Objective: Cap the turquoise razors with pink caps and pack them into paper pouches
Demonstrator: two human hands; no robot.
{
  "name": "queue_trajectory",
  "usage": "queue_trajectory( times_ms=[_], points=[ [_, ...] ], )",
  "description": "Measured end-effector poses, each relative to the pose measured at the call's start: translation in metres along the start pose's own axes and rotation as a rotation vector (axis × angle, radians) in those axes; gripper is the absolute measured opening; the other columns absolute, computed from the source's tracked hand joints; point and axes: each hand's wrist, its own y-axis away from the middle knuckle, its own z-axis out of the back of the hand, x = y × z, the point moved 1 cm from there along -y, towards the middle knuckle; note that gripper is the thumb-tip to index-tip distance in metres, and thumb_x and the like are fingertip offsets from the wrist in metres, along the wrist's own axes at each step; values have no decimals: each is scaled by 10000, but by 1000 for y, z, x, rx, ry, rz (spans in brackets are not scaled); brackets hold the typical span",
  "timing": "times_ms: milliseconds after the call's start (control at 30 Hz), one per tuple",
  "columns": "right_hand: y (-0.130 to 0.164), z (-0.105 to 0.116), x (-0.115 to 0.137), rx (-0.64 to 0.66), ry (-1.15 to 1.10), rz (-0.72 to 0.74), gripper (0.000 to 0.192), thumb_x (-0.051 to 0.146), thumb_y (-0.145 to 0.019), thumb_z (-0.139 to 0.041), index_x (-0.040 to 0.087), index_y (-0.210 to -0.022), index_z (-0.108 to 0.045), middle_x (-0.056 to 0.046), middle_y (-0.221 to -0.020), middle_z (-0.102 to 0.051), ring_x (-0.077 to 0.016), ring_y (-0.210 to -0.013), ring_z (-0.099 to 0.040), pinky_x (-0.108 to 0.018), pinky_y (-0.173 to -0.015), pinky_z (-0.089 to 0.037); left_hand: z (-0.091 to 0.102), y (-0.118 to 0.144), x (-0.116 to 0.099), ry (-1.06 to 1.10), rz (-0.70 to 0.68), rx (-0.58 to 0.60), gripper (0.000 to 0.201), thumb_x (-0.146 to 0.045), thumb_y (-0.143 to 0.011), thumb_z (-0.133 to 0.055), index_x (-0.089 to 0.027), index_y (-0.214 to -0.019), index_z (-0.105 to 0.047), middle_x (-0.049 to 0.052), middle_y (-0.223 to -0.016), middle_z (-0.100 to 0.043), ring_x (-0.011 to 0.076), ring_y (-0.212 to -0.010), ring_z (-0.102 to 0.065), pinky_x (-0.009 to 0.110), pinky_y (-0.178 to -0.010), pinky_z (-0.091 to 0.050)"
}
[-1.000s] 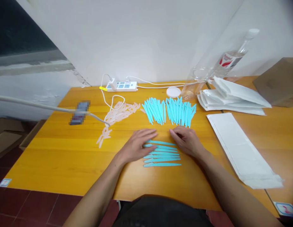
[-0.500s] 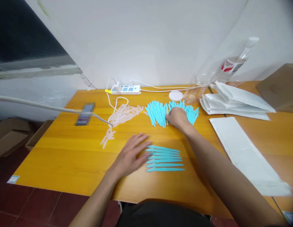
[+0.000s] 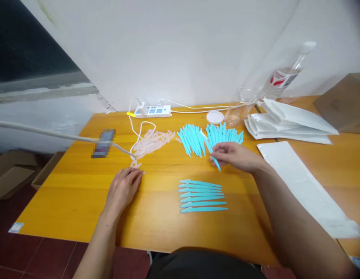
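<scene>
My right hand (image 3: pixel 232 155) pinches one blue eyebrow razor (image 3: pixel 209 146), its pale blade end pointing up and left, just in front of the razor piles. My left hand (image 3: pixel 124 188) is closed at the near end of a scatter of pale pink blade caps (image 3: pixel 151 143); one small cap (image 3: pixel 143 172) sticks out at its fingertips. Between the hands lies a row of several blue razors (image 3: pixel 203 197), side by side, handles pointing right. Behind are two loose heaps of blue razors, a left heap (image 3: pixel 191 140) and a right heap (image 3: pixel 225 134).
A white power strip (image 3: pixel 153 111) with cables runs along the wall. A blurred phone (image 3: pixel 103 143) lies at left under a cable. At right are a round lid (image 3: pixel 215 117), a clear jar (image 3: pixel 240 108), a bottle (image 3: pixel 281 79), white padded envelopes (image 3: pixel 287 122) and a cardboard box (image 3: pixel 342 102).
My right hand has come out of the heap toward me with one razor. My left hand has moved left from the razor row to the pink caps, and its fingers have closed.
</scene>
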Motion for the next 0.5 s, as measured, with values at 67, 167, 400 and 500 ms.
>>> queue_trajectory(
  times_ms=[67, 167, 400, 500],
  points=[
    [17, -5, -10, 171, -77, -4, 326, 492, -792, -703, 176, -853, -654, -29, -743, -689, -135, -627, -605, -250, -583, -458, -3, -6, -15, 70, -53, 16, 230, -340, -998, -516, -229, -1055, -709, 84, -1072, -714, 268, -1032, -649, 419, -978, -492],
    [27, -12, -24, 250, -33, -13, 342, 522, -855, -642, 180, -852, -645, 53, -605, -525, -80, -502, -426, -206, -463, -310, -7, -20, -47, 267, -76, 29, 229, -333, -1016, -496, -210, -1082, -678, 93, -1054, -716, 250, -1012, -655, 398, -957, -495],
    [27, -15, -36, 233, -25, -4, 388, 560, -875, -604, 178, -924, -642, 87, -584, -360, -70, -489, -264, -211, -436, -183, -22, -68, -117, 790, -11, 271, 282, -409, -984, -563, -187, -1018, -733, 55, -944, -736, 175, -809, -667, 263, -721, -503],
    [28, -14, -35, 230, -6, -5, 421, 586, -869, -596, 169, -909, -640, 82, -588, -357, -71, -497, -263, -217, -443, -180, -28, -76, -124, 837, -12, 319, 284, -414, -966, -591, -182, -1004, -749, 52, -966, -750, 181, -855, -672, 257, -751, -500]
  ],
)
